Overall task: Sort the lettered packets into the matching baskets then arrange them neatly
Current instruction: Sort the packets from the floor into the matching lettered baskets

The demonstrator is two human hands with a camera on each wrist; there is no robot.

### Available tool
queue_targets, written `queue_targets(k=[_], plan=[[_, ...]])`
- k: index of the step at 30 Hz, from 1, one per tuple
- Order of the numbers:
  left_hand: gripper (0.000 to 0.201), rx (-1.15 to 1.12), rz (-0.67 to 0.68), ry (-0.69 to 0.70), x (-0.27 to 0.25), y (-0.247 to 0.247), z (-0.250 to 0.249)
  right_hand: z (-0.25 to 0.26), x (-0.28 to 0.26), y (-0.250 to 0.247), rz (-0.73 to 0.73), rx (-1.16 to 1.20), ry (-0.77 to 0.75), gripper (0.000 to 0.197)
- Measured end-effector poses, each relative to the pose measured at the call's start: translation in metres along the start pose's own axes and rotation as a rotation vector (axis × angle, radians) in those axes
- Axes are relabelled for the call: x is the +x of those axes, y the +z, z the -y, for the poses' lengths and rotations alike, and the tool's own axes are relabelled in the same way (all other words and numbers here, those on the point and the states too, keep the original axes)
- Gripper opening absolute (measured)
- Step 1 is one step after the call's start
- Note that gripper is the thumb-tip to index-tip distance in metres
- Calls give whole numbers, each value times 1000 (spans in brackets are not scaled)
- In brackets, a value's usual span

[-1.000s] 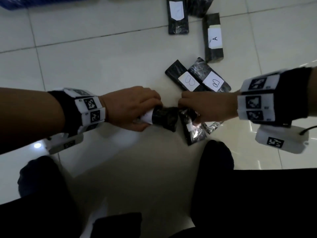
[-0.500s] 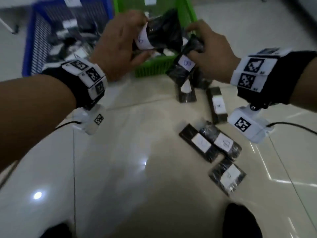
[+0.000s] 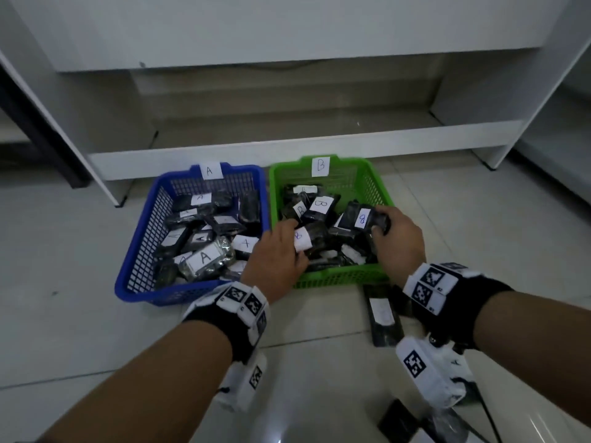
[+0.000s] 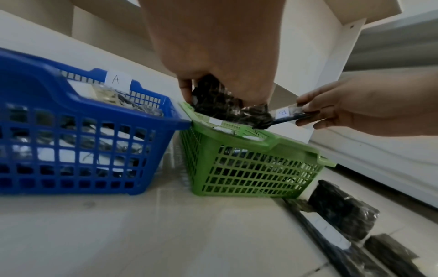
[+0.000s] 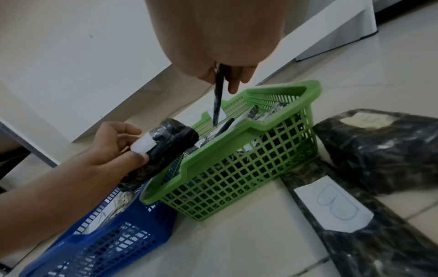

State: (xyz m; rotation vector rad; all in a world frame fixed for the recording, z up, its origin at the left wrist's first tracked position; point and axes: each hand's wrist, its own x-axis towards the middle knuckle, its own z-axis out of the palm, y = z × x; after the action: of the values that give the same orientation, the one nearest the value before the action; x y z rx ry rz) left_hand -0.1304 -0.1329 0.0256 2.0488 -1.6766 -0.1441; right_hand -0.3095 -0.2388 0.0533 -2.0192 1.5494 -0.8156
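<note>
B packets [image 3: 359, 218] pinched in both hands [image 3: 276, 255] over green B basket [image 3: 372, 182]. Lower flat, label up, before loosening either grip; avoid blue A basket [image 3: 145, 231].

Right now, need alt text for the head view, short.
Both hands, left hand and right hand, each hold a black plastic-wrapped packet with a white B label over the green plastic basket tagged B. Beside it on the pale tiled floor, the blue plastic basket tagged A holds A packets.
</note>
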Motion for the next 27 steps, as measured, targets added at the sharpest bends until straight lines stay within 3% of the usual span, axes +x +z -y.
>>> queue_targets(k=[4,11,17,23,27], plan=[[40,-80,-36,-59,13,7,2,-1,8,16,1,62,17,37],[32,-190,-232,-2,38,17,-6,-12,22,36,-50,76,25,37],[48,-135,16,-51,28,52,-16,-45,11,57,52,-211,-6,37],[36,3,-8,21,23,60,-11,-46,14,57,117,-285,-87,28],[28,59,-38,7,24,57,-14,-47,14,58,172,-346,-124,42]])
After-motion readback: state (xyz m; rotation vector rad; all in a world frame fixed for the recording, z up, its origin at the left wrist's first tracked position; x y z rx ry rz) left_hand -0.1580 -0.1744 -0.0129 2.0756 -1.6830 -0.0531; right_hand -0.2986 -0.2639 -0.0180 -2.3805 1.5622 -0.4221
